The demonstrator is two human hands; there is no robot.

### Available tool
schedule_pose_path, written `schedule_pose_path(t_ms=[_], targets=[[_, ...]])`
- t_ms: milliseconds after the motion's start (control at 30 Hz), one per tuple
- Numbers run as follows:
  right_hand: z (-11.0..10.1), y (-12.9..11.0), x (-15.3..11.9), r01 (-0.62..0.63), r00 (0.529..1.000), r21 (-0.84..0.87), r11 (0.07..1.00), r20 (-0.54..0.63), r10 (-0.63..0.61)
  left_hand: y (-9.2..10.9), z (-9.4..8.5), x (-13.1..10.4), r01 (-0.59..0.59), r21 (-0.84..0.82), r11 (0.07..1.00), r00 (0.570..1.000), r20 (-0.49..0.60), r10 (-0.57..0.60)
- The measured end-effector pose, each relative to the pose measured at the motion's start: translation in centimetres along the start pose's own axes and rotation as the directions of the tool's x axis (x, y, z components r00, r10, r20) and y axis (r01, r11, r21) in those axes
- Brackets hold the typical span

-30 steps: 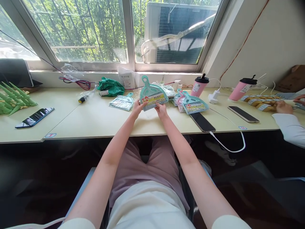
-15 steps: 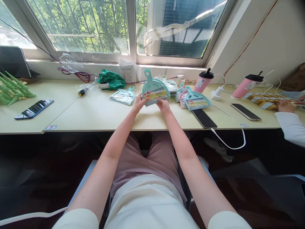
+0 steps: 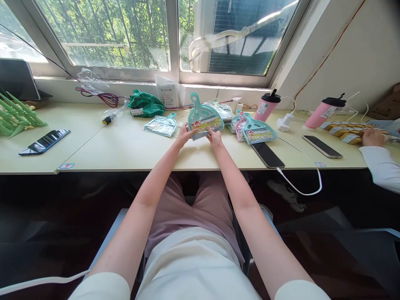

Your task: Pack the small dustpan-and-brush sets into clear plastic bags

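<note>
Between my hands, above the pale table, is a mint-green mini dustpan (image 3: 204, 114) in clear plastic with a printed label, its looped handle pointing up and away. My left hand (image 3: 185, 135) grips its lower left corner, and my right hand (image 3: 215, 137) holds the bottom edge further right. Another wrapped green dustpan (image 3: 161, 125) lies flat to the left. To the right, a green dustpan (image 3: 258, 130) overlaps a pink dustpan (image 3: 240, 127). More wrapped dustpans (image 3: 223, 111) lie behind the held one, partly hidden by it.
A charging phone (image 3: 268, 155) lies at the right front, another phone (image 3: 322, 146) beyond it. Pink cups (image 3: 266, 108) stand at the back right. Left are a dark phone (image 3: 44, 143) and a green bag (image 3: 146, 104). A co-worker's hand (image 3: 374, 137) touches yellow packages (image 3: 350, 135).
The held dustpan has dipped and shifted very slightly right, with both hands still on it. At the far right, the co-worker's hand has moved a little.
</note>
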State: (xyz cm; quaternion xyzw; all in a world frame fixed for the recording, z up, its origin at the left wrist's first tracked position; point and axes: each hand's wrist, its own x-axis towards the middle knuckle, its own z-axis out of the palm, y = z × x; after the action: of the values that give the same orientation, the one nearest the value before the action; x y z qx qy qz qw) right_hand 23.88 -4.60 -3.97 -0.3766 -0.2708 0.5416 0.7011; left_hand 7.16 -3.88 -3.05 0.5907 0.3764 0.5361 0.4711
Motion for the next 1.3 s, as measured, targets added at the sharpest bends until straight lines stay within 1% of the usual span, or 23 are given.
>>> schedule_pose_path(t_ms=[100, 200, 300, 400, 633, 733, 867, 1167, 1300], targets=[[-0.3, 0.1, 0.3, 0.004, 1.000, -0.038, 0.999, -0.002, -0.004, 0.0, 0.1, -0.1, 0.006, -0.003, 1.000, 1.000, 0.005, -0.006], [-0.6, -0.2, 0.5, -0.020, 1.000, -0.068, 0.998, -0.009, 0.019, -0.1, 0.1, -0.1, 0.000, -0.017, 1.000, 0.999, 0.036, 0.000], [-1.0, -0.6, 0.5, -0.044, 0.998, -0.070, 0.997, 0.050, 0.047, -0.1, 0.1, -0.1, -0.004, -0.028, 1.000, 0.998, 0.058, 0.006], [-1.2, -0.8, 0.4, -0.062, 0.994, -0.051, 0.997, 0.088, 0.067, 0.0, 0.1, -0.1, -0.009, -0.023, 1.000, 0.999, 0.043, 0.010], [-0.8, -0.3, 0.6, -0.064, 0.998, -0.039, 0.997, -0.010, 0.064, 0.1, 0.1, -0.3, 0.002, -0.001, 1.000, 0.996, 0.088, -0.002], [-0.5, 0.0, 0.4, -0.061, 0.997, -0.057, 0.997, -0.044, 0.058, -0.1, 0.1, -0.3, 0.019, 0.032, 0.999, 0.998, 0.056, -0.021], [-0.2, 0.3, 0.1, -0.036, 0.996, -0.025, 0.999, -0.078, 0.034, -0.4, 0.1, -0.1, 0.020, 0.046, 0.999, 1.000, 0.022, -0.021], [0.2, 0.1, -0.3, -0.043, 0.999, -0.014, 0.999, -0.017, 0.043, -0.4, 0.0, 0.0, 0.012, 0.022, 1.000, 0.999, -0.038, -0.011], [0.3, 0.0, -0.6, -0.048, 0.999, -0.027, 0.998, -0.010, 0.048, -0.2, 0.2, -0.1, 0.045, 0.027, 0.999, 0.996, -0.074, -0.043]])
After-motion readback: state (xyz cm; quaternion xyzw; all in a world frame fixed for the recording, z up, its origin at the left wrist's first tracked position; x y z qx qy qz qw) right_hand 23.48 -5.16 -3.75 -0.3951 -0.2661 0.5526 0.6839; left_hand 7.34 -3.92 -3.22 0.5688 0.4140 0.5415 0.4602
